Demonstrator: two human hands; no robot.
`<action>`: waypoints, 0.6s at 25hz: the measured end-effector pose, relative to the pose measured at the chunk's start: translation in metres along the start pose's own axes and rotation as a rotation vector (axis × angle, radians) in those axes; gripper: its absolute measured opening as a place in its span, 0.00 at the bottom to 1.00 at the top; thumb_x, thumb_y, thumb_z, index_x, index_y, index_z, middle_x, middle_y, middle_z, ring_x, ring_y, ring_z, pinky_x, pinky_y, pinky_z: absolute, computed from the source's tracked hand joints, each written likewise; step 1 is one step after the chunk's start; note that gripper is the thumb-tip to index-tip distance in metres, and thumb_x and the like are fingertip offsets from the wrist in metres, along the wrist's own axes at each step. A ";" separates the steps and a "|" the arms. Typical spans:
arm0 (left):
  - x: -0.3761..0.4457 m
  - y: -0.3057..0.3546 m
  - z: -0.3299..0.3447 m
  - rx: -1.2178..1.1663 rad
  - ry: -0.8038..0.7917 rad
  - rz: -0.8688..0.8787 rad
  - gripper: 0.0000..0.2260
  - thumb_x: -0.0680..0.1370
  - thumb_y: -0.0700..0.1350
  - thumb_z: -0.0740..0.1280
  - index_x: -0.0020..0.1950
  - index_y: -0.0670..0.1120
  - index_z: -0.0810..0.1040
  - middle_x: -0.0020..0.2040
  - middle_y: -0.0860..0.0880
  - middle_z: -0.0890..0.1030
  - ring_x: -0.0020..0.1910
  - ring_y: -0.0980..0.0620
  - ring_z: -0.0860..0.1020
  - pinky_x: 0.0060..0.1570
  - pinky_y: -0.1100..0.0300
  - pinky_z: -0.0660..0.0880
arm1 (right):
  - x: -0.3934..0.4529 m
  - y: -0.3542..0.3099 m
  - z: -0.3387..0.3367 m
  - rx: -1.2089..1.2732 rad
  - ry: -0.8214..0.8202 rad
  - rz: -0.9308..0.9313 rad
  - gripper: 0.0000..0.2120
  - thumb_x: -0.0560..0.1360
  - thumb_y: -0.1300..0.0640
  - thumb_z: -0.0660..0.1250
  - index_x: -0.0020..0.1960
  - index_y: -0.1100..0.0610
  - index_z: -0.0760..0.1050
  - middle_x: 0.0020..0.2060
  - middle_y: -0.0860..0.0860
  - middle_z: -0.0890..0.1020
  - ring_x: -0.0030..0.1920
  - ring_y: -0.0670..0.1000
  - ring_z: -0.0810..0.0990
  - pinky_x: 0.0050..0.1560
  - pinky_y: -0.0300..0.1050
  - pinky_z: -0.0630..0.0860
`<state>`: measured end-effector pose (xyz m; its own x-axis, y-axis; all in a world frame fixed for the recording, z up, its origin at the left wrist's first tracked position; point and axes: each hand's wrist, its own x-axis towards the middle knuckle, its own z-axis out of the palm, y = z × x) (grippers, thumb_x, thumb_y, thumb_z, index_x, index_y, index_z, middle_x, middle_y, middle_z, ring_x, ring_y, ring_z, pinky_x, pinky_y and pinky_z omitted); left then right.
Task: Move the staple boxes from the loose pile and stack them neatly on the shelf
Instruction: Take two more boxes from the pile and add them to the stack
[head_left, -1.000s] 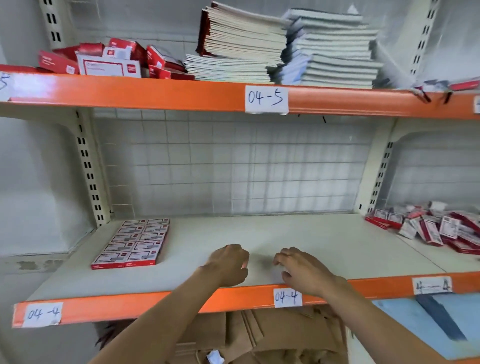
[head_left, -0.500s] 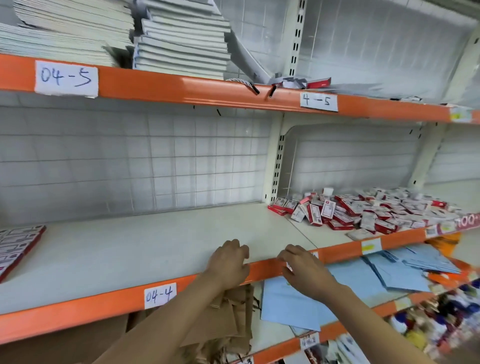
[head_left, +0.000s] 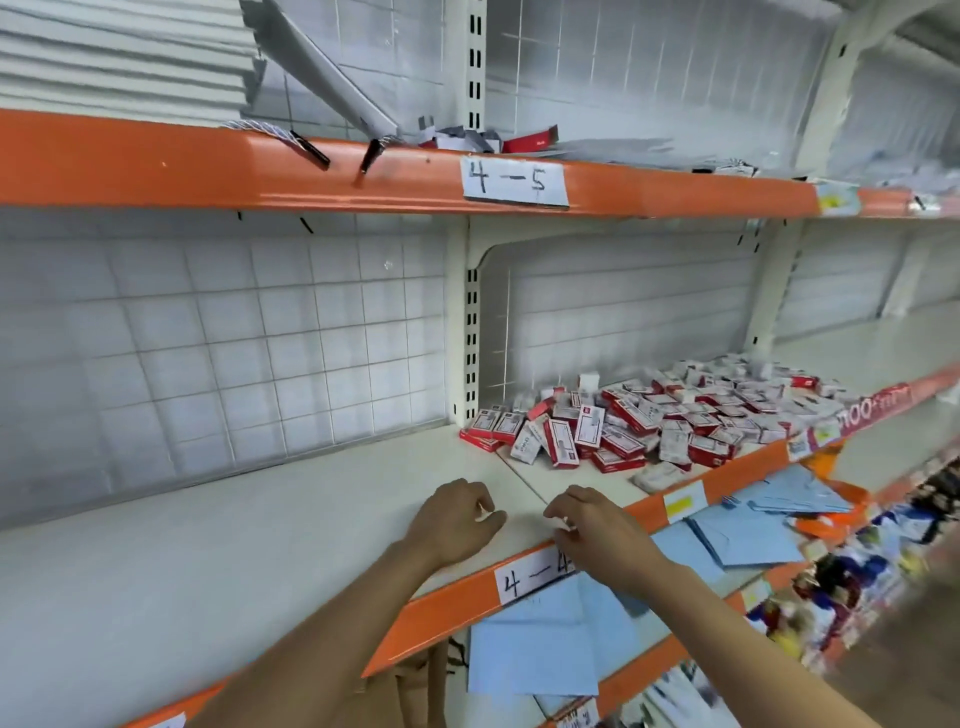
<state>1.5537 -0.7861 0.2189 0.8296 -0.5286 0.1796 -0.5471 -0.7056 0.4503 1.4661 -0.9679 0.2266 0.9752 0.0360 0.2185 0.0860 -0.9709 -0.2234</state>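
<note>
Both hands, left (head_left: 457, 522) and right (head_left: 592, 527), hover loosely curled and holding nothing over the shelf (head_left: 218, 545) front edge, near its "4-4" label (head_left: 530, 577), with the box pile (head_left: 670, 421) beyond the right hand.

Stationery stockroom: labelled orange shelving (head_left: 363, 176)

Two hands show, a left hand (head_left: 457, 522) and a right hand (head_left: 597, 530), both just in front of the loose pile of staple boxes (head_left: 670, 421). That pile holds dozens of red-and-white boxes, too many and too jumbled to count exactly. Two handwritten labels are readable: the 4-5 label (head_left: 513, 182) above the pile and the 4-4 label (head_left: 530, 577) below it.
</note>
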 end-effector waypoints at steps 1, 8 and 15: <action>0.015 -0.003 0.000 -0.003 0.005 -0.006 0.12 0.77 0.52 0.64 0.55 0.47 0.77 0.54 0.47 0.77 0.53 0.50 0.75 0.51 0.60 0.70 | 0.014 0.007 -0.002 -0.008 -0.013 0.003 0.15 0.78 0.55 0.60 0.64 0.54 0.72 0.60 0.50 0.74 0.60 0.51 0.73 0.54 0.44 0.71; 0.086 -0.031 -0.007 0.010 0.075 -0.039 0.11 0.76 0.47 0.65 0.57 0.45 0.76 0.57 0.46 0.77 0.57 0.49 0.75 0.54 0.61 0.70 | 0.108 0.028 0.000 -0.033 -0.009 -0.052 0.15 0.77 0.58 0.60 0.64 0.55 0.72 0.61 0.51 0.73 0.62 0.52 0.72 0.55 0.40 0.69; 0.125 -0.041 -0.002 0.035 0.149 -0.101 0.11 0.77 0.46 0.63 0.57 0.44 0.76 0.56 0.44 0.76 0.56 0.48 0.75 0.56 0.55 0.73 | 0.180 0.037 0.000 -0.114 -0.061 -0.108 0.20 0.75 0.64 0.60 0.66 0.55 0.71 0.66 0.51 0.72 0.66 0.52 0.70 0.64 0.44 0.66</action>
<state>1.6798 -0.8222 0.2246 0.8862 -0.3808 0.2638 -0.4620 -0.7688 0.4422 1.6449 -0.9971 0.2582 0.9724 0.1521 0.1770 0.1702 -0.9811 -0.0919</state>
